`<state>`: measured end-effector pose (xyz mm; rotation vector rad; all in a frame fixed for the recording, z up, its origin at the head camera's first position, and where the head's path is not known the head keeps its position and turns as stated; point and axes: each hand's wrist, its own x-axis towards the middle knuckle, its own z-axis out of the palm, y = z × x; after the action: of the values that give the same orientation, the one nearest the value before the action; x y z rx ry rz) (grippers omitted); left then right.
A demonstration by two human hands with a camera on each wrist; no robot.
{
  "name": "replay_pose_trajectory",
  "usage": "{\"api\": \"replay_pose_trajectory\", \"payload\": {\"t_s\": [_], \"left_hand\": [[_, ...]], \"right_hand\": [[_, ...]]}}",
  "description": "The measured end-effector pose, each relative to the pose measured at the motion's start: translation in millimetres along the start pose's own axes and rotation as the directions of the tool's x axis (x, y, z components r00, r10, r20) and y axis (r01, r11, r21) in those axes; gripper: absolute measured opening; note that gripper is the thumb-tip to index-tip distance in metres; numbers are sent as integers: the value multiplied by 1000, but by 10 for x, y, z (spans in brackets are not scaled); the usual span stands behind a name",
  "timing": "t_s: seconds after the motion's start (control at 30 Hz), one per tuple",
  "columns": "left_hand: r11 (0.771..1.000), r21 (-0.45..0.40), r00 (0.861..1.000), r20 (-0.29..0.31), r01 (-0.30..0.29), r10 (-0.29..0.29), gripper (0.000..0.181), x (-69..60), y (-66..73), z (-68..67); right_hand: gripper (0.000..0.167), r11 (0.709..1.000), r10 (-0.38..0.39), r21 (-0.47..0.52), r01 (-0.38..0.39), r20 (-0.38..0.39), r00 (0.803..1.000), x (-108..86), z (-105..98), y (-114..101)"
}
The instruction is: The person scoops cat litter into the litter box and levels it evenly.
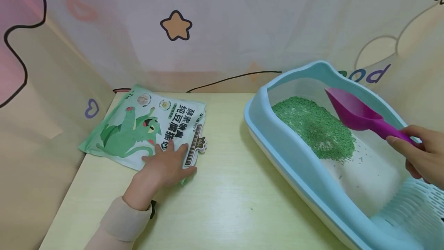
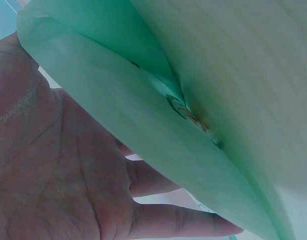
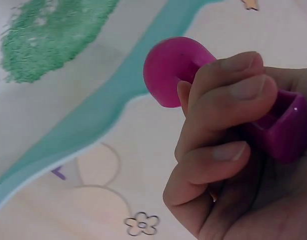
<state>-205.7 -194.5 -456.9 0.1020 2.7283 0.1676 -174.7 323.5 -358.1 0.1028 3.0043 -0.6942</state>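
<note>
My left hand (image 1: 165, 167) rests with spread fingers on a green-and-white bag of cat litter (image 1: 119, 151), which lies flat on the table at the left. A printed green cat covers the bag's front. In the left wrist view the palm (image 2: 53, 170) shows beside the bag's pale green edge (image 2: 108, 95). My right hand (image 1: 424, 149) grips the handle of a magenta scoop (image 1: 354, 109), held above a blue litter box (image 1: 295, 134). Fingers (image 3: 218, 115) curl round that handle in the right wrist view. Green litter pellets (image 1: 312, 126) lie heaped at the box's far end.
A ruler-like strip with a crown-shaped clip (image 1: 200, 144) sits along the bag's right edge. The box's near end has a slotted blue step (image 1: 412, 207). A pale wooden table (image 1: 222, 203) lies between bag and box, with a printed curtain (image 1: 222, 22) behind.
</note>
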Motion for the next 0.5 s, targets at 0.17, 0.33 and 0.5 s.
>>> {"api": "replay_pose_trajectory", "payload": {"t_s": [0.17, 0.33, 0.5], "left_hand": [[1000, 0, 1000, -6, 3, -3, 84, -1, -7, -5], [1000, 0, 1000, -5, 6, -6, 84, -9, -13, -12], [1000, 2, 1000, -2, -5, 5, 85, -3, 0, -11]], "right_hand": [[39, 998, -26, 48, 31, -102, 994, -170, 4, -157], [37, 997, -57, 44, 63, -128, 990, -307, 22, -359], [37, 997, -61, 37, 66, -122, 991, -480, 107, -460]]}}
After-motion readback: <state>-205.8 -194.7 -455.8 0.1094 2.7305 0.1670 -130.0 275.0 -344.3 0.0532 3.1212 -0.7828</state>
